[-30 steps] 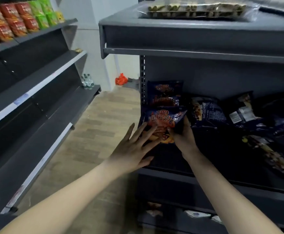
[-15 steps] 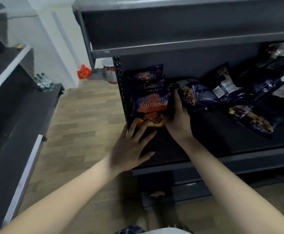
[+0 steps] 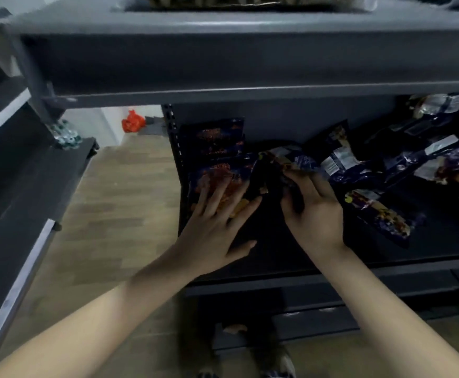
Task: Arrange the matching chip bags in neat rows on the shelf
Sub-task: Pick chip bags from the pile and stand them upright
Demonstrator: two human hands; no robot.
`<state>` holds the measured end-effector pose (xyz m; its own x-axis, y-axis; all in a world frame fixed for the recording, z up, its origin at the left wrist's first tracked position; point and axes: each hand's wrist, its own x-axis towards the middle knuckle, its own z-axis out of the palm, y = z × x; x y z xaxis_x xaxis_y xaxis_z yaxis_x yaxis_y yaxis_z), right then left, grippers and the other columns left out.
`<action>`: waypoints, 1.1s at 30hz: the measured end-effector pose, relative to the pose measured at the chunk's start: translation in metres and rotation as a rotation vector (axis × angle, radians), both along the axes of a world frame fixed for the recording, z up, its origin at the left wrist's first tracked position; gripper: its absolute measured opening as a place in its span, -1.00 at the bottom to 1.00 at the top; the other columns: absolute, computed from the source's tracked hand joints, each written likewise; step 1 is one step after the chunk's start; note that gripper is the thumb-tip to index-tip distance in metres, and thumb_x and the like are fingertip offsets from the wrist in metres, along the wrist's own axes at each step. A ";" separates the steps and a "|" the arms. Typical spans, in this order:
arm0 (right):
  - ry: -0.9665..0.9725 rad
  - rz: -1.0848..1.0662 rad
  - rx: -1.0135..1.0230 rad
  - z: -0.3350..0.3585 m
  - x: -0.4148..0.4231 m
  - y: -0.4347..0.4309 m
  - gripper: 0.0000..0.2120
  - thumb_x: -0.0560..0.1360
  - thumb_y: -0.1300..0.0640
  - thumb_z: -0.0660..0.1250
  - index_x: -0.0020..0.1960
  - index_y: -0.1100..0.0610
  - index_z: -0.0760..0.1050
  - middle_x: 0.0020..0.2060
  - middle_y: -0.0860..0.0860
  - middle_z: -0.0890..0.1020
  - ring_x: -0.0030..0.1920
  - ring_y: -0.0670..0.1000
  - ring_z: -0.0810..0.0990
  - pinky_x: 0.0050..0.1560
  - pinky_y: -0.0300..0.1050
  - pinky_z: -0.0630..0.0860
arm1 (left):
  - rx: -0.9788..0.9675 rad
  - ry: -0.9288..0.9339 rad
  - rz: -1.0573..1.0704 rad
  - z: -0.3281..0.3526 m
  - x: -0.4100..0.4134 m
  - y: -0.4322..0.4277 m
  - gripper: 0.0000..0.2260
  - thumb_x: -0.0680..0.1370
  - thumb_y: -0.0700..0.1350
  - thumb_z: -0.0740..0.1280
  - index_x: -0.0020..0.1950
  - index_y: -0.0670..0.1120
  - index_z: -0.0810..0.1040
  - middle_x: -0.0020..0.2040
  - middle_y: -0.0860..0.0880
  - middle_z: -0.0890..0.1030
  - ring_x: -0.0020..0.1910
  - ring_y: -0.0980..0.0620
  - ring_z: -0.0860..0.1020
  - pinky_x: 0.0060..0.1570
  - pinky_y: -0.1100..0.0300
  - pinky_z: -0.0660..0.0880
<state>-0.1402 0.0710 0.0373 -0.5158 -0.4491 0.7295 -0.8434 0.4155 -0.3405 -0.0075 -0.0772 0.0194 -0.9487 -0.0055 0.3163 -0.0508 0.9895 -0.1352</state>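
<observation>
On the dark shelf [image 3: 291, 257], a dark blue chip bag with orange print [image 3: 217, 175] stands at the left end. My left hand [image 3: 217, 225] lies flat against its front, fingers spread. Two matching bags [image 3: 214, 137] stand upright behind it. My right hand [image 3: 310, 203] pinches the lower edge of a loose dark blue bag [image 3: 288, 159] just to the right. More dark blue and purple bags [image 3: 378, 214] lie scattered flat over the right part of the shelf.
An upper shelf [image 3: 250, 58] overhangs close above, with a clear-wrapped pack on top. A second dark shelving unit [image 3: 18, 214] stands on the left across a wooden floor aisle. An orange bag [image 3: 132, 122] lies far back on the floor. Lower shelves sit below.
My right hand left the orange-print bag and took hold of the loose bag to its right. My left hand moved up onto the front of the orange-print bag. The view shifted closer.
</observation>
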 end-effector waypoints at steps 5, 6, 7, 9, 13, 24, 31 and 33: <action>0.082 -0.042 0.147 0.007 -0.058 0.052 -0.66 0.44 0.14 0.24 0.19 0.17 0.54 0.11 0.11 0.58 0.02 0.20 0.52 0.00 0.06 0.49 | 0.011 0.058 -0.026 0.016 -0.053 0.052 -0.37 0.53 0.26 0.10 0.51 -0.03 0.11 0.53 -0.14 0.08 0.49 -0.22 0.04 0.44 -0.17 -0.02; 0.090 -0.059 0.166 0.007 -0.068 0.063 -0.65 0.44 0.12 0.23 0.20 0.16 0.53 0.13 0.11 0.57 0.03 0.20 0.51 0.01 0.09 0.48 | -0.002 0.059 -0.044 0.017 -0.064 0.062 -0.37 0.53 0.25 0.10 0.51 -0.02 0.12 0.53 -0.14 0.08 0.49 -0.22 0.05 0.44 -0.16 -0.03; 0.088 -0.071 0.180 0.008 -0.078 0.074 -0.63 0.45 0.10 0.22 0.21 0.15 0.53 0.14 0.10 0.56 0.05 0.20 0.51 0.02 0.10 0.47 | -0.014 0.063 -0.063 0.018 -0.075 0.071 -0.38 0.53 0.25 0.11 0.51 -0.02 0.13 0.53 -0.14 0.09 0.49 -0.22 0.06 0.44 -0.15 -0.02; 0.065 -0.087 0.199 0.006 -0.095 0.097 -0.62 0.45 0.06 0.22 0.21 0.13 0.53 0.17 0.09 0.55 0.09 0.21 0.50 0.02 0.11 0.47 | -0.013 0.074 -0.099 0.015 -0.098 0.091 -0.39 0.53 0.24 0.11 0.50 -0.03 0.15 0.52 -0.14 0.12 0.48 -0.22 0.09 0.44 -0.14 0.02; 0.003 -0.141 0.289 -0.002 -0.122 0.143 -0.58 0.45 -0.04 0.21 0.24 0.08 0.51 0.23 0.08 0.51 0.16 0.21 0.48 0.05 0.14 0.46 | 0.044 0.065 -0.190 0.003 -0.139 0.136 -0.42 0.53 0.21 0.13 0.47 -0.05 0.23 0.50 -0.14 0.19 0.45 -0.21 0.19 0.39 -0.10 0.14; -0.212 0.041 0.615 -0.032 -0.155 0.206 -0.37 0.46 -0.29 0.08 0.47 -0.06 0.19 0.48 0.02 0.21 0.46 0.13 0.19 0.40 0.21 0.22 | 0.138 -0.102 -0.165 -0.025 -0.201 0.179 -0.26 0.41 0.36 0.11 0.43 -0.10 0.28 0.46 -0.12 0.28 0.37 -0.19 0.32 0.35 -0.06 0.30; -0.266 0.087 0.689 -0.052 -0.149 0.213 -0.25 0.42 -0.39 -0.05 0.53 -0.07 0.01 0.52 0.00 0.10 0.52 0.15 0.00 0.45 0.06 -0.17 | 0.188 -0.206 -0.140 -0.042 -0.196 0.179 -0.20 0.39 0.37 0.16 0.49 -0.01 0.04 0.54 -0.07 0.03 0.49 -0.22 0.07 0.37 -0.17 0.23; -0.258 0.088 0.680 -0.055 -0.149 0.214 -0.22 0.41 -0.39 -0.01 0.53 -0.05 0.02 0.51 0.02 0.14 0.51 0.17 0.05 0.46 0.11 -0.09 | 0.181 -0.196 -0.146 -0.041 -0.197 0.179 -0.21 0.39 0.36 0.18 0.49 -0.03 0.08 0.53 -0.09 0.08 0.48 -0.22 0.10 0.38 -0.13 0.20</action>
<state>-0.2892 0.2847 -0.0174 -0.5749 -0.8070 0.1350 -0.8110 0.5403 -0.2243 -0.2043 0.1017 -0.0217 -0.9864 0.0958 0.1335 0.1035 0.9933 0.0514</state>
